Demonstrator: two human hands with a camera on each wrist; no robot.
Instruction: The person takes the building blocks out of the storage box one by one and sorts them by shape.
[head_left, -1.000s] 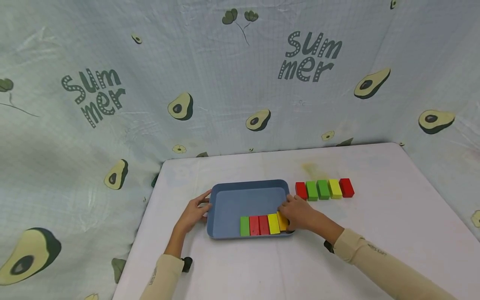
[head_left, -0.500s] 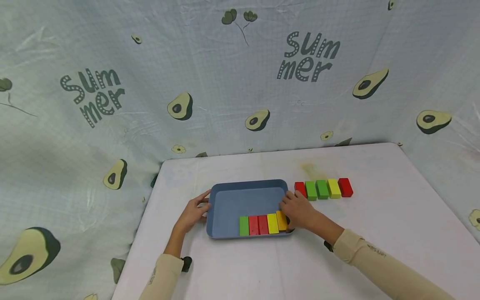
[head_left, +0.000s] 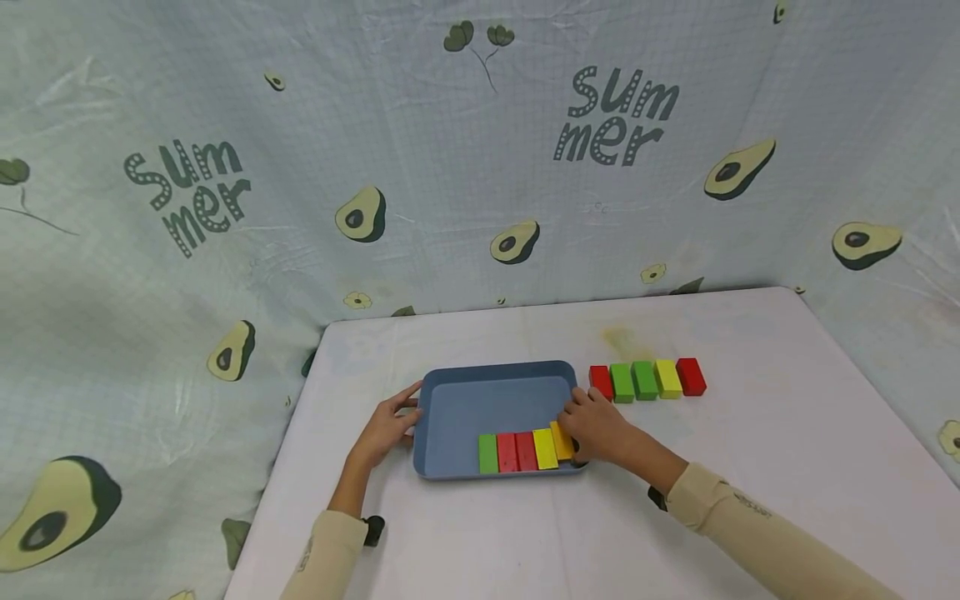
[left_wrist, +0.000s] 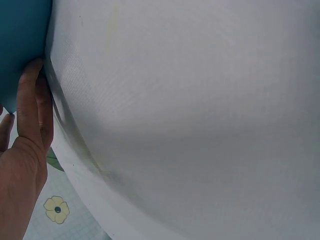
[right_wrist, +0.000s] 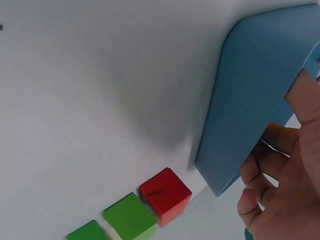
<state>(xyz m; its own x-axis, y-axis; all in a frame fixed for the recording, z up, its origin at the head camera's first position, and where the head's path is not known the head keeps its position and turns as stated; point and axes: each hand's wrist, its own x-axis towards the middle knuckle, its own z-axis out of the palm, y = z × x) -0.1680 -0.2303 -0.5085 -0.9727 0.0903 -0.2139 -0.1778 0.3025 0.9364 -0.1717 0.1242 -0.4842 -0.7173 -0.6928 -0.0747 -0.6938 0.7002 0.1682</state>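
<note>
Right hand (head_left: 597,427) grips orange block (head_left: 560,439), now slightly farther left; left hand (head_left: 383,430), fingers extended, touches tray (head_left: 487,402) at left edge.

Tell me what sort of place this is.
Probably a makeshift tabletop work area: a sheet printed with avocados and "summer" hangs behind a white table, which bears a blue tray and small coloured blocks.

Soft, even light fills the head view, the pale printed cloth backdrop (head_left: 450,125) reading clearly; both wrist views run dimmer and greyer, soft-edged shadows spreading over the white tabletop (left_wrist: 200,75), one hugging the shallow blue rectangular tray (right_wrist: 255,85).
</note>
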